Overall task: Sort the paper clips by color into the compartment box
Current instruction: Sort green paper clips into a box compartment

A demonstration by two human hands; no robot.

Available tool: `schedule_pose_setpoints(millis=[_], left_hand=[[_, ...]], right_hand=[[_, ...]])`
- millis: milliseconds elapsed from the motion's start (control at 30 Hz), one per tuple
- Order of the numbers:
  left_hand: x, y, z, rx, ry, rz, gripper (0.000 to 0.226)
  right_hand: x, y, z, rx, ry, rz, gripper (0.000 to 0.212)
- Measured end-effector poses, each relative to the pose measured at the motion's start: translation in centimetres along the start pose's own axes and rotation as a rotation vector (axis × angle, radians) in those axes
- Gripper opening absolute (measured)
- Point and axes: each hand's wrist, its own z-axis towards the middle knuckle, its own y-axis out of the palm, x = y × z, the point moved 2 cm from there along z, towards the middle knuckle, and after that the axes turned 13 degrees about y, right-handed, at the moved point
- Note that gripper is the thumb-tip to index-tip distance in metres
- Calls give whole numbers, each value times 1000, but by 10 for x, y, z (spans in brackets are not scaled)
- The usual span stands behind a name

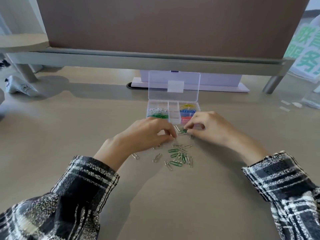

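Pinch the probably light, stiff, slippery paper clips (180,157) by thin edges off the tabletop (86,135) near the compartment box (173,108), like right grip (206,126) clamped on a green clip (183,130); cannot tell for curled left grip (147,134).

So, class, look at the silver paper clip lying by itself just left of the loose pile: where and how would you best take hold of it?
Pinch the silver paper clip across its two long sides near the middle, coming straight down from above. It lies flat on the table, slanted, apart from the others, so both sides are free; the left hand is nearer.
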Motion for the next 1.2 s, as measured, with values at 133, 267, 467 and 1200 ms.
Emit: schedule_pose_setpoints(millis=[133, 267, 467, 1200], left_hand=[[9, 6, -10, 9, 14, 23, 11], [17, 10, -17, 11, 5, 54, 9], [23, 10, -21, 22, -17, 111, 11], [18, 36, -52, 306, 124, 220, 21]], right_hand=[[-4, 5, -4, -2, -1, -82, 7], [-7, 6, -3, -33, 32, -130, 6], [-13, 1, -8, 10, 33, -63, 5], [-25, 22, -47, -28, -70, 201, 7]])
